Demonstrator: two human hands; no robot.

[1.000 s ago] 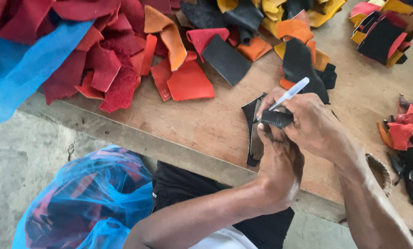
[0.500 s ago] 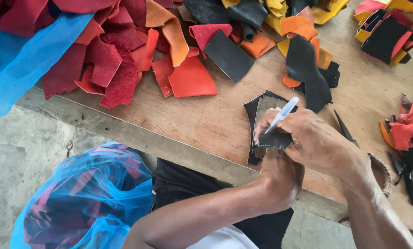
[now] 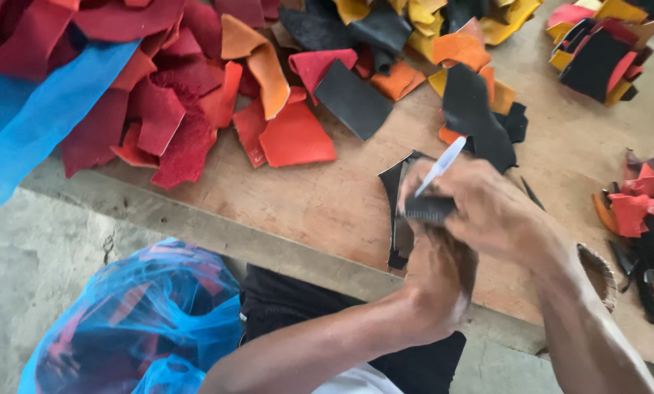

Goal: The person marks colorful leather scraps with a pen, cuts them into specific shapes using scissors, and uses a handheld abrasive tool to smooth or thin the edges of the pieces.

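Nearest the camera, a blue bag (image 3: 133, 321) stuffed with red scraps sits on the floor below the table (image 3: 320, 211) edge, just left of the person's dark-clothed lap. Both forearms reach up from the bottom of the frame and meet over the table's near edge. The left hand (image 3: 438, 281) is curled shut from below on a black piece (image 3: 395, 211) of leather, pressing it to the wood; the piece's pointed lower end shows just left of that hand, close to the table edge. The right hand (image 3: 487, 211) lies over the left, fingers closed around a white pen (image 3: 441, 166) whose shaft slants up and away from the piece; its tip is hidden among the fingers. A small dark ribbed object sits between the two hands, too blurred to identify. Right of the hands, a mixed pile (image 3: 644, 226) of red, orange and black offcuts lies at the table's right edge. Farther up the table from the piece lie an orange-red scrap (image 3: 294, 138) and a flat black scrap (image 3: 352, 98). Beyond them, a red heap (image 3: 159, 80) spreads across the far left, partly under blue netting (image 3: 42, 124), with yellow and orange pieces (image 3: 444, 29) at the far side.
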